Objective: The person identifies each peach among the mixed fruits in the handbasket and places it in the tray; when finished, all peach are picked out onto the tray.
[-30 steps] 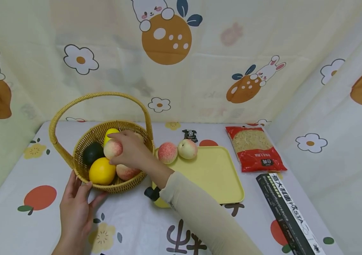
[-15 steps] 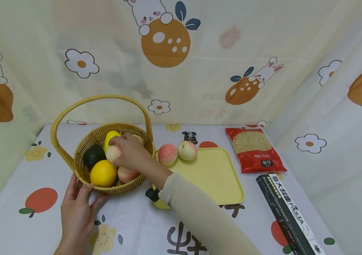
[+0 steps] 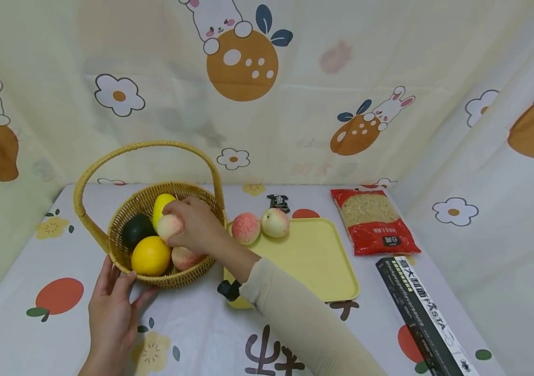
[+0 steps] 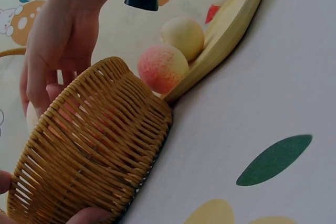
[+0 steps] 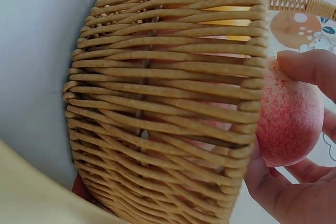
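In the head view, my right hand [image 3: 195, 223] reaches into a wicker basket [image 3: 173, 279] and grips a pale pink peach [image 3: 169, 227] among the fruit. The right wrist view shows the peach's red side [image 5: 291, 114] between thumb and fingers at the basket's rim. My left hand [image 3: 113, 308] holds the basket at its near left side, with the thumb at the rim. Beside the held peach lie a round yellow fruit [image 3: 151, 256], a dark green fruit [image 3: 137, 231], a yellow lemon-like fruit [image 3: 162, 205] and another peach [image 3: 186, 258].
Right of the basket is a yellow tray [image 3: 309, 261] with a red peach [image 3: 245, 228] and a pale peach [image 3: 275, 222] at its far left corner. A small black packet [image 3: 278, 202], a red noodle bag [image 3: 375, 222] and a black pasta box [image 3: 424, 313] lie farther along.
The peach in my right hand has sunk slightly deeper into the basket and shifted a little right. My left hand stays on the basket's side.
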### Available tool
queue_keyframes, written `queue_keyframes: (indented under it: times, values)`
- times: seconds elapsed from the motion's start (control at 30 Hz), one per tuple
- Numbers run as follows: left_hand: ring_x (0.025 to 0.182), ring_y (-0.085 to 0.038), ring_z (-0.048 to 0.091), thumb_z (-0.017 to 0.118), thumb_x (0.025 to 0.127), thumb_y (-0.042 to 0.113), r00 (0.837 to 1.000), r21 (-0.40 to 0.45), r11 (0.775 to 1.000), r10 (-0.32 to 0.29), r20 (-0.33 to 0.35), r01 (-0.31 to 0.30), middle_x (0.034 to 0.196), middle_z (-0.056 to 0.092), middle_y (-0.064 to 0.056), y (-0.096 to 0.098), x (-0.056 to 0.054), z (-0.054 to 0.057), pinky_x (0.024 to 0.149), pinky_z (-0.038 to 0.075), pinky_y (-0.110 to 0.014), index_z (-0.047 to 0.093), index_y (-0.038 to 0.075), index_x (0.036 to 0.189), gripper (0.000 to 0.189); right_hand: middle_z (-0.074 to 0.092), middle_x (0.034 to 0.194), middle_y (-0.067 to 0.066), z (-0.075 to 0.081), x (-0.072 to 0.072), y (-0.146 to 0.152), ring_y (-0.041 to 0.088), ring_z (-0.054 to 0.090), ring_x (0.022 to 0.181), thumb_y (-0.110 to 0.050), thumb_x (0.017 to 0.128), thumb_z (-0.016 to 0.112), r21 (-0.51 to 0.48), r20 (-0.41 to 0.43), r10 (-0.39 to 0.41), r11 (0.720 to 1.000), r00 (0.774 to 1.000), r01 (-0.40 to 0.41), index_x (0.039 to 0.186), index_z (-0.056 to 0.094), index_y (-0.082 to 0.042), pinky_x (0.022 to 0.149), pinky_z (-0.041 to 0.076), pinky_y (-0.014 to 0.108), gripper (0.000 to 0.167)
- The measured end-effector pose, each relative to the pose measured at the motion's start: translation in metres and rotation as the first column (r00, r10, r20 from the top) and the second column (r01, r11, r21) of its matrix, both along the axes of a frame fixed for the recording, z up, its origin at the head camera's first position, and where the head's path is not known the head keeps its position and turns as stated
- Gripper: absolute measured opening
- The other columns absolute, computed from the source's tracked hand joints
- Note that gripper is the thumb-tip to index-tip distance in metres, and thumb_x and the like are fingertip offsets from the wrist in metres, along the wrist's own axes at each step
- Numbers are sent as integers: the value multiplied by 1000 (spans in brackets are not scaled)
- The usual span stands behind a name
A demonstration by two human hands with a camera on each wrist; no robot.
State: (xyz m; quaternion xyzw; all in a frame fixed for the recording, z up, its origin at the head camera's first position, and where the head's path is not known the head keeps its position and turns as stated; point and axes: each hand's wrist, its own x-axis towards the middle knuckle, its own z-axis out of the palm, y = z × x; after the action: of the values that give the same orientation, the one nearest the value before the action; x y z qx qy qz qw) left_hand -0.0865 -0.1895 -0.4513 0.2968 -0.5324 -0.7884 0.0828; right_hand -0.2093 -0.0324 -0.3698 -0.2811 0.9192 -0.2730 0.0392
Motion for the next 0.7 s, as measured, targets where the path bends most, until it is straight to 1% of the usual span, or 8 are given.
queue_keyframes:
  times: [0.13, 0.4, 0.5, 0.63, 0.7]
  values:
    - [161, -24, 30, 49, 111, 22, 1000, 6, 1000, -7, -4, 7, 177, 17, 16, -1, -1, -1, 88, 61, -40, 26, 57, 161, 64, 59, 140, 6, 3, 3, 6, 20, 57, 122, -26, 87, 86, -21, 3, 4, 1000, 1000, -4, 136, 67, -24, 102, 55, 32, 53]
    - [160, -24, 31, 49, 111, 21, 1000, 20, 1000, -7, -19, 7, 177, 18, 15, -1, -1, -1, 85, 63, -40, 27, 55, 161, 64, 59, 139, 4, 11, 12, 25, 20, 57, 118, -22, 85, 86, -118, 32, 5, 993, 999, -1, 134, 67, -22, 95, 55, 30, 52]
    - [160, -24, 32, 50, 111, 21, 1000, 27, 1000, -3, -22, 4, 176, 19, 16, 0, -1, 0, 85, 62, -41, 29, 57, 160, 64, 60, 140, 3, 13, 15, 35, 20, 58, 120, -23, 84, 86, -160, 46, 10, 987, 999, -3, 134, 67, -21, 98, 54, 31, 53]
    - [160, -24, 33, 50, 111, 20, 1000, 32, 999, 5, -14, -5, 175, 22, 17, 0, 0, 0, 84, 63, -41, 32, 58, 158, 63, 62, 144, 2, 15, 17, 48, 21, 57, 128, -24, 85, 85, -217, 46, 29, 976, 999, -18, 136, 68, -19, 105, 52, 34, 54]
    - [160, -25, 32, 50, 111, 20, 1000, 35, 999, 11, -10, -10, 175, 22, 18, -1, 0, -1, 83, 64, -41, 33, 59, 157, 63, 63, 143, 2, 16, 18, 56, 21, 57, 129, -24, 84, 84, -235, 44, 29, 972, 999, -17, 136, 68, -19, 106, 53, 35, 55]
